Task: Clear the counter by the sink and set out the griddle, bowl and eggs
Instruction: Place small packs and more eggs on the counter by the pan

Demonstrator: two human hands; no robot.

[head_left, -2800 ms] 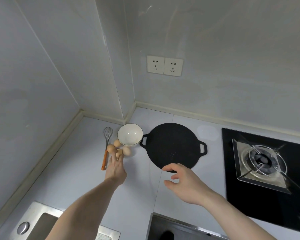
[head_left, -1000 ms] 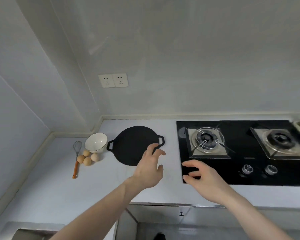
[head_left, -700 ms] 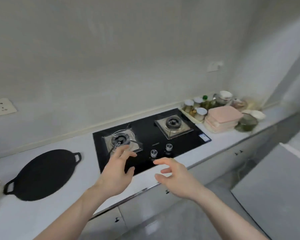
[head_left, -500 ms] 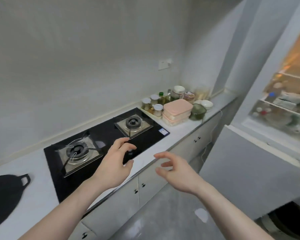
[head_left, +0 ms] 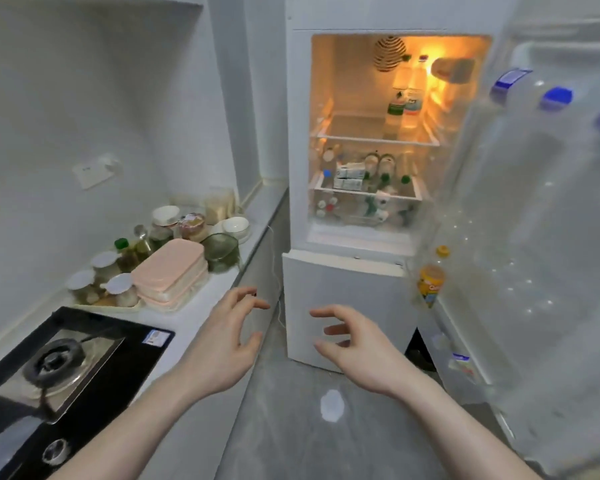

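Note:
The griddle, the bowl and the eggs are out of view now. My left hand (head_left: 222,348) hangs in the air over the counter's end, fingers loosely curled, holding nothing. My right hand (head_left: 357,341) floats in front of the fridge's lower door, fingers spread and empty. Both point toward the open fridge (head_left: 368,133), whose lit shelves hold bottles and cartons.
The fridge door (head_left: 541,202) stands open on the right with bottles in its racks. The gas stove (head_left: 59,355) is at the lower left. Beyond it on the counter (head_left: 201,306) sit pink stacked boxes (head_left: 170,271), jars, a green glass bowl (head_left: 221,251) and white bowls.
The view has swung right from the griddle, bowl and eggs, past the stove, to the open fridge. Both hands stay empty and raised in front of me.

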